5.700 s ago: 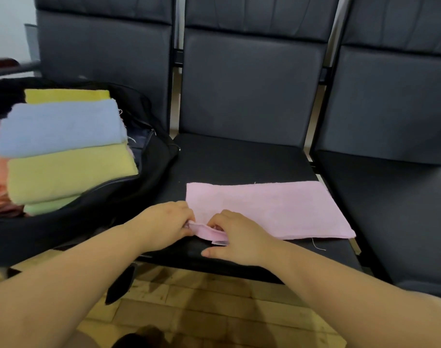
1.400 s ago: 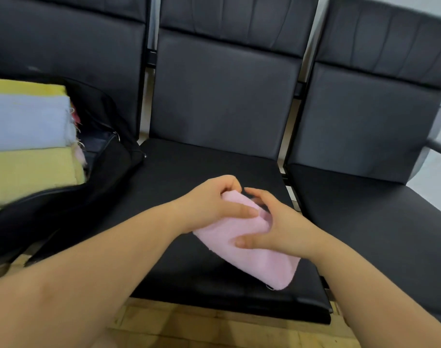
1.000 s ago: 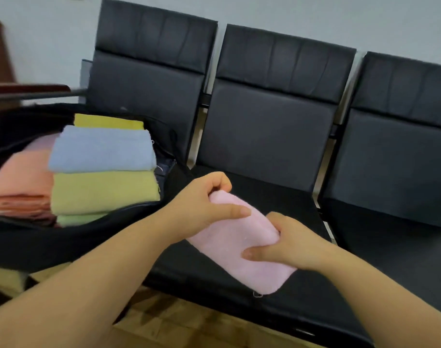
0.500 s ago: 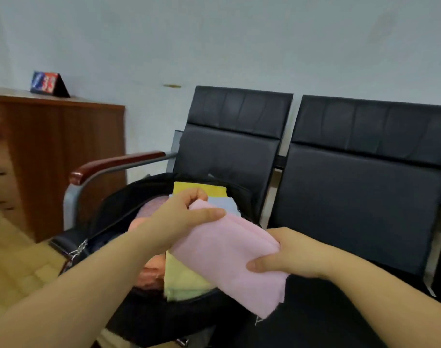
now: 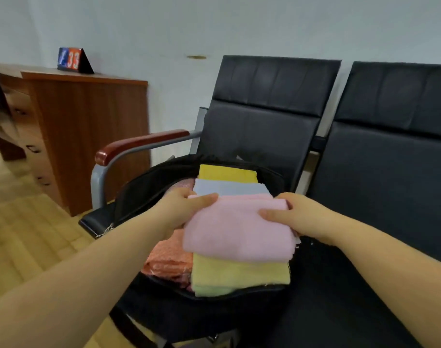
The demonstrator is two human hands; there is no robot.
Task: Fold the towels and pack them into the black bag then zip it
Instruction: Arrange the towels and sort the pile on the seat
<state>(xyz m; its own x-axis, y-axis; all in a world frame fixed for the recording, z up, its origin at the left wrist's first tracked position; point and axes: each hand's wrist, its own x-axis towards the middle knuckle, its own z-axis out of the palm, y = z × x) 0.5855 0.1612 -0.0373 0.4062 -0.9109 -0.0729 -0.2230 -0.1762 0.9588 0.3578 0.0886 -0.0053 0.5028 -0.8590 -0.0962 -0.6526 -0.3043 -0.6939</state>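
Note:
A folded pink towel (image 5: 237, 229) lies over the stack of towels in the open black bag (image 5: 149, 187) on the left chair seat. My left hand (image 5: 181, 209) grips the towel's left edge, thumb on top. My right hand (image 5: 297, 214) grips its right edge, thumb on top as well. Below the pink towel lie a yellow-green towel (image 5: 239, 275), a light blue towel (image 5: 229, 188) and a yellow towel (image 5: 227, 173). Orange towels (image 5: 171, 259) fill the bag's left side. The bag's zip stands undone.
A row of black chairs (image 5: 390, 184) runs to the right, with a wooden armrest (image 5: 139, 144) at the left end. A wooden desk (image 5: 88, 136) with a small number sign (image 5: 73, 60) stands by the wall. Wooden floor (image 5: 26, 234) lies to the left.
Both hands carried the folded pink towel from the middle seat leftward over the bag and levelled it onto the towel stack. The view swung left with them.

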